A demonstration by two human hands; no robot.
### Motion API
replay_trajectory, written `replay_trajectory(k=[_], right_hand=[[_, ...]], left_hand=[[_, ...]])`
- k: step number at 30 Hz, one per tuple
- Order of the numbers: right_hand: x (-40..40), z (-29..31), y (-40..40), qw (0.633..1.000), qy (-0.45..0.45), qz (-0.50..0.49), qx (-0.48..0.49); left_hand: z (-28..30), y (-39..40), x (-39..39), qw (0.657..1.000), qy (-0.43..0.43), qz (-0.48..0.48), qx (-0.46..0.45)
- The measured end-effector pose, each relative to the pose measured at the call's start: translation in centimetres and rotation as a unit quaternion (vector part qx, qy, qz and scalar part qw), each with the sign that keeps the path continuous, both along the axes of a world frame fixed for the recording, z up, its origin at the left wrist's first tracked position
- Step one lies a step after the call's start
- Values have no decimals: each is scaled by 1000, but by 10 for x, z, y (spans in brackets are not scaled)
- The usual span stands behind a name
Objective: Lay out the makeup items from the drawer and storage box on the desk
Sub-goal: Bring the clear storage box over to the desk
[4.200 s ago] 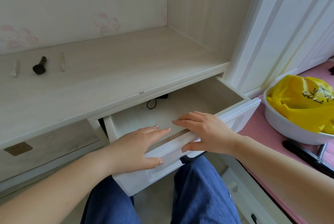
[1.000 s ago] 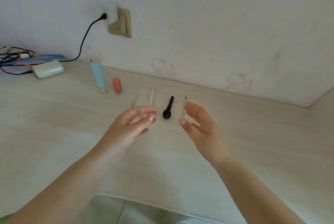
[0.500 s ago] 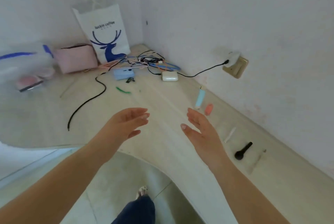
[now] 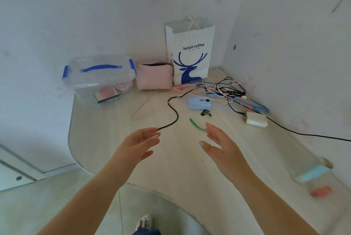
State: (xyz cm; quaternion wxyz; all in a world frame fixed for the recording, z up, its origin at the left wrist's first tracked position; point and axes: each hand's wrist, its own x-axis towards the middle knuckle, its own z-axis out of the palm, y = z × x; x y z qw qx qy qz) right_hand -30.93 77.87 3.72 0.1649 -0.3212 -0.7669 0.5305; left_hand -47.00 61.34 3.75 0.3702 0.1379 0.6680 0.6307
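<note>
The storage box (image 4: pixel 98 77) sits far-left on the counter (image 4: pixel 180 158), long axis crosswise, nearer the left hand (image 4: pixel 138 145); both hands spread, right hand (image 4: pixel 220 147) empty too

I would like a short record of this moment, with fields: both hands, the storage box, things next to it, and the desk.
left hand: open, above the desk, holds nothing
right hand: open, above the desk, holds nothing
storage box: clear plastic, blue handle and latches, lid on, at the far left of the desk
beside box: pink pouch, then white luckin coffee bag standing upright in the corner
desk: pale wood; a tangle of cables lies near the bag
</note>
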Motion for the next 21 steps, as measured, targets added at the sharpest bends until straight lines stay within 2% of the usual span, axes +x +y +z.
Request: replay_trajectory(k=[10, 21], right_hand=[[-227, -11, 23, 996, -23, 78, -47], [-346, -7, 56, 990, -38, 133, -37]], left_hand=[[6, -13, -210, 993, 24, 114, -29], [2, -32, -279, 976, 49, 209, -45]])
